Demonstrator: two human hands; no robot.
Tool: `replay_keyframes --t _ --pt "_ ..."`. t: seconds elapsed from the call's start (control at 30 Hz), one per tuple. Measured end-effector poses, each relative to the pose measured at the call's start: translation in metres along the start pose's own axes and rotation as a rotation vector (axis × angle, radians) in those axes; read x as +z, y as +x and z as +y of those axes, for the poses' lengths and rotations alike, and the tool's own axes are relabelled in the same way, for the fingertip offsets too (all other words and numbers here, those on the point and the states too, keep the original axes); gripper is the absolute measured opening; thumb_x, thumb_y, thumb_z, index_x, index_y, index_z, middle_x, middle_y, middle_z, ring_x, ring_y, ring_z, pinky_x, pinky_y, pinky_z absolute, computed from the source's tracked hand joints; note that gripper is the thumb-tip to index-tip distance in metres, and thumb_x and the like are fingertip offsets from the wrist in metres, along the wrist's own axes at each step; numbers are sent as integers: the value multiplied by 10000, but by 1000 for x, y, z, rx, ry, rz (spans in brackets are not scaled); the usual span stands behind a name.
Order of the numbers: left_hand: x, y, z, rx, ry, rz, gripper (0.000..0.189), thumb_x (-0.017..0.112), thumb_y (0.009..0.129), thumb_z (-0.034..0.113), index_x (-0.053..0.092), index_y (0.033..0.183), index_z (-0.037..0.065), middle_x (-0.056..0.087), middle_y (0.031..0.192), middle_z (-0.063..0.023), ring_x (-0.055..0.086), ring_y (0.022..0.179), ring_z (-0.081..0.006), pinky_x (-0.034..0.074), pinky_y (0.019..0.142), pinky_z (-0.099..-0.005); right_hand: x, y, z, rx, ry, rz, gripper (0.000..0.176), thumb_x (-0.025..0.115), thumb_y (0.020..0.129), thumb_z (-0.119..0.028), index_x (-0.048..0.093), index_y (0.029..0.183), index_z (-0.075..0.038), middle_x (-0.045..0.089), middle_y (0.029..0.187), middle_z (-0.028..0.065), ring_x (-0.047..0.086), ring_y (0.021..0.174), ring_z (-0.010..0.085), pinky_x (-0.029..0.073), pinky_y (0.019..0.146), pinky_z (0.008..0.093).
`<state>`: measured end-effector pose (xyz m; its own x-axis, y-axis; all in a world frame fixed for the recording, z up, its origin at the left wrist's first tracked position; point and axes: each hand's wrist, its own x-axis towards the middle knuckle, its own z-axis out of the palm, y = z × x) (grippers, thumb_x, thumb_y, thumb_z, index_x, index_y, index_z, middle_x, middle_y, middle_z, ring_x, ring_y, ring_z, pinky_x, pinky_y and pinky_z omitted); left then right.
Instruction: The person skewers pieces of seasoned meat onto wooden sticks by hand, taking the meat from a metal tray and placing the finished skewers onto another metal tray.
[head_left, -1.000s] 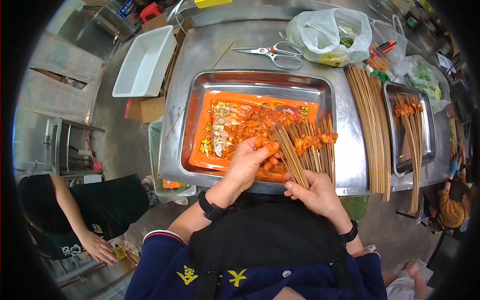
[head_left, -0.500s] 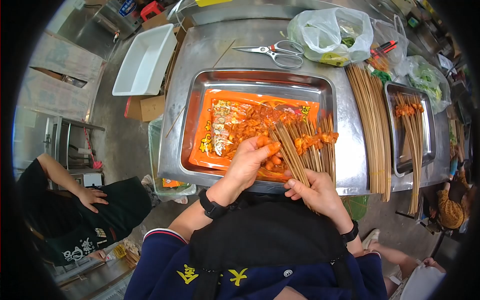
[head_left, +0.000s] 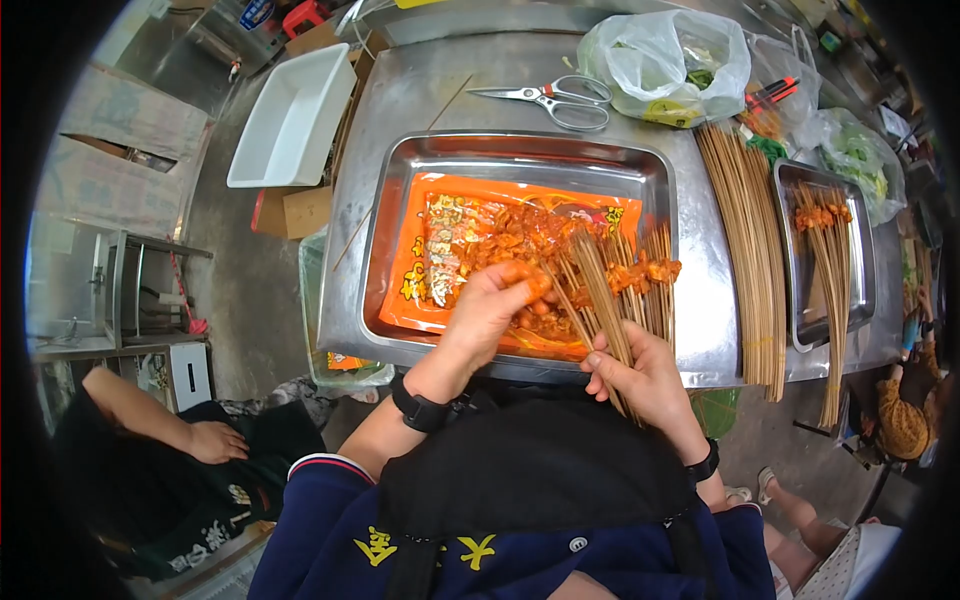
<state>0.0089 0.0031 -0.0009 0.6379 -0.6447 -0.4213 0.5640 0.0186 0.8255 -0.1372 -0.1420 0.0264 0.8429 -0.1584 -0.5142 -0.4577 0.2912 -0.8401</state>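
My right hand is closed around a bundle of bamboo skewers, their upper ends leaning over the tray. Its thumb lies across the sticks. My left hand pinches a small piece of red marinated meat by the tip of one skewer; its fingertips are stained orange. Beneath both hands, a steel tray holds an opened orange packet with sauced meat spread on it. Finished meat skewers lie along the tray's right side, partly hidden behind the bundle.
Scissors lie behind the tray, beside a plastic bag of greens. Long bare skewers are to the right, near a smaller tray with meat skewers. A white bin stands left. Another person's arm is at lower left.
My left hand has shifted slightly left, and the bundle in my right hand stands more upright. At lower left, the other person has moved nearer and lower in view.
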Motion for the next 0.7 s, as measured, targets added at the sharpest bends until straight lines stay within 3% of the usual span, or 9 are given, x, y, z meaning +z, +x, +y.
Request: replay_keyframes --t 0.13,0.17,0.23,0.27,0.33,0.37,0.47,0.63,0.7 --pt "-31 2 11 131 265 165 165 589 819 163 604 918 33 616 826 -9 542 646 -66 406 537 -186 -4 0 2 10 69 8 153 565 818 -36 500 946 19 571 742 57 572 579 89 484 506 201" --pt "-40 2 7 129 268 165 165 589 819 163 604 918 33 616 826 -9 542 646 -66 406 537 -186 -4 -1 0 16 96 8 148 575 812 -37 509 935 12 565 732 47 571 577 86 482 504 199" --pt "-50 1 5 307 664 39 160 594 791 114 597 919 18 611 809 -34 554 648 -117 432 587 -219 -3 -1 -1 19 126 2 143 585 806 -38 518 925 5 558 722 36 570 574 83 481 501 196" --pt "-50 -1 4 306 667 43 160 594 791 114 597 919 18 611 809 -34 554 648 -117 432 587 -219 -2 -1 -1 20 114 10 141 591 802 -39 522 918 2 559 723 35 570 574 81 481 501 196" --pt "-30 -6 10 368 1196 -50 167 595 711 92 604 856 9 583 764 -112 559 716 -282 456 644 -370 -1 -1 0 24 99 18 140 597 797 -39 527 911 -1 560 724 34 570 573 80 480 501 195" --pt "-23 -4 7 535 1297 -116 174 578 693 76 604 854 17 554 776 -156 536 795 -339 448 681 -411 -1 -1 0 30 103 20 142 602 794 -40 528 909 0 560 723 33 570 572 79 481 503 195" --pt "-8 -3 -8 512 1477 -166 172 569 698 69 601 858 15 558 797 -154 535 831 -328 447 692 -418 -2 -2 1 29 111 29 145 607 790 -40 529 905 0 560 723 30 571 572 79 483 506 194" --pt "-13 -3 -4 420 1570 -205 194 573 702 75 598 886 18 557 721 -146 551 719 -316 447 655 -389 -1 -1 3 10 109 24 142 603 796 -46 531 908 3 564 732 30 578 586 84 488 519 197" --pt "-20 -1 -1 286 1179 -179 162 587 751 110 606 883 18 595 709 -101 559 620 -240 450 588 -343 -2 -1 3 -9 103 12 142 593 808 -57 534 920 7 573 747 36 587 604 90 493 537 198"
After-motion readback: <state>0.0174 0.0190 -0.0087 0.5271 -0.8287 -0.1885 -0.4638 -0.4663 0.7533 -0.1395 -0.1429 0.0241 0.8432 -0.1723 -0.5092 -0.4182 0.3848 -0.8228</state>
